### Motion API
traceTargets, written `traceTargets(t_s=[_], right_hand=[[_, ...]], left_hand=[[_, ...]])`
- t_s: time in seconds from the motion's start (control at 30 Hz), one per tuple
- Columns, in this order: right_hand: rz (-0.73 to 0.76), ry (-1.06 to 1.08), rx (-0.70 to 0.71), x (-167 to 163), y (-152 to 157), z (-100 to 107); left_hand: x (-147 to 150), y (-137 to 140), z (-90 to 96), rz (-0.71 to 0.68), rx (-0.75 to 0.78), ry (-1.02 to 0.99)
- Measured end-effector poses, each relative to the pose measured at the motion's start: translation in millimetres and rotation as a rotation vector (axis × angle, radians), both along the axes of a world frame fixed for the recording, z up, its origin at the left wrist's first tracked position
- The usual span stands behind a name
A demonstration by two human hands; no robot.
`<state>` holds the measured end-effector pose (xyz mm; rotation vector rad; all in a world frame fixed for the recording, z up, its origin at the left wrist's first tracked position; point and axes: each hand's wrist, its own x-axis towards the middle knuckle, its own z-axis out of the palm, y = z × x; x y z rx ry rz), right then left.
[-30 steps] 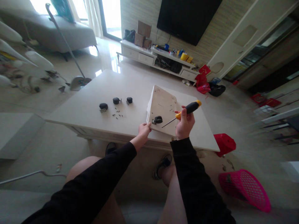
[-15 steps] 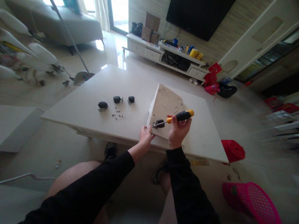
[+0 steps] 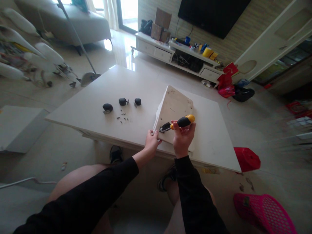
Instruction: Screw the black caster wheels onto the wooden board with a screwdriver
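My right hand [image 3: 183, 139] is closed round the black and yellow handle of a screwdriver [image 3: 183, 121]. Its shaft slants down to the metal plate of a black caster wheel [image 3: 166, 126], at the near left corner of a white board [image 3: 175, 105]. That board lies on the white table. With fingers and thumb, my left hand [image 3: 152, 143] grips the board's near left corner, beside the caster. Whether a screw sits under the tip is too small to tell. Three loose casters [image 3: 122, 101] and several small screws [image 3: 124, 118] lie on the table to the left.
The white table [image 3: 80, 104] reaches close to my knees. A pink mesh basket [image 3: 265, 208] and a red stool [image 3: 246, 159] stand at the right. Beyond are a TV cabinet [image 3: 156, 53], red bags [image 3: 225, 86] and, far left, a sofa [image 3: 90, 27]. A white box [image 3: 21, 128] is at the left.
My right hand and the screwdriver handle have moved slightly left and lower, and the shaft looks shorter. My left hand keeps its hold on the board. The camera view has shifted a little.
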<state>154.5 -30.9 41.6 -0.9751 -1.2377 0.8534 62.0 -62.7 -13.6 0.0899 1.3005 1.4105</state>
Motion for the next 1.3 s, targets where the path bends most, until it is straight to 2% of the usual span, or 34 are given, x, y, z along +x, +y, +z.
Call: traceTargets(t_s=[0.3,0.5,0.7,1.07,1.3], right_hand=[[-0.089,0.070,0.083,-3.3,5.0,4.0],[-0.022,0.014,0.052,-5.1,3.9,2.5],[-0.037,0.043,0.083,-5.5,3.5,2.6],[-0.060,0.053,0.033,-5.6,1.5,5.7],[-0.075,-0.061,0.010,-0.8,2.6,3.4]], left_hand=[[0.4,0.7,1.9,-0.008,-0.004,-0.023],[0.8,1.1,-0.1,0.001,-0.008,-0.030],[1.0,0.6,0.6,-0.006,0.005,-0.041],[1.0,0.5,1.9,-0.019,-0.023,0.004],[1.1,0.3,-1.2,-0.008,-0.009,0.000]])
